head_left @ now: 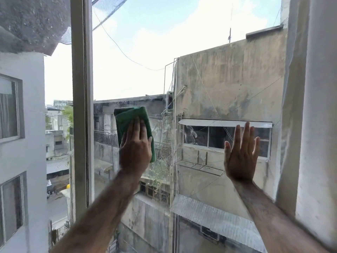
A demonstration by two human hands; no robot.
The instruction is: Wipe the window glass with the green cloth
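Observation:
The window glass (200,79) fills the middle of the head view, with weathered buildings behind it. A folded green cloth (127,117) is pressed flat against the pane's left part, just right of the frame. My left hand (135,148) lies on the cloth's lower half, fingers together and pointing up. My right hand (240,156) rests flat on the glass further right, fingers spread, holding nothing.
A grey vertical window frame (81,106) stands at the left of the pane, with an opening beyond it. A pale curtain (313,125) hangs along the right edge. Smudges show on the glass between my hands.

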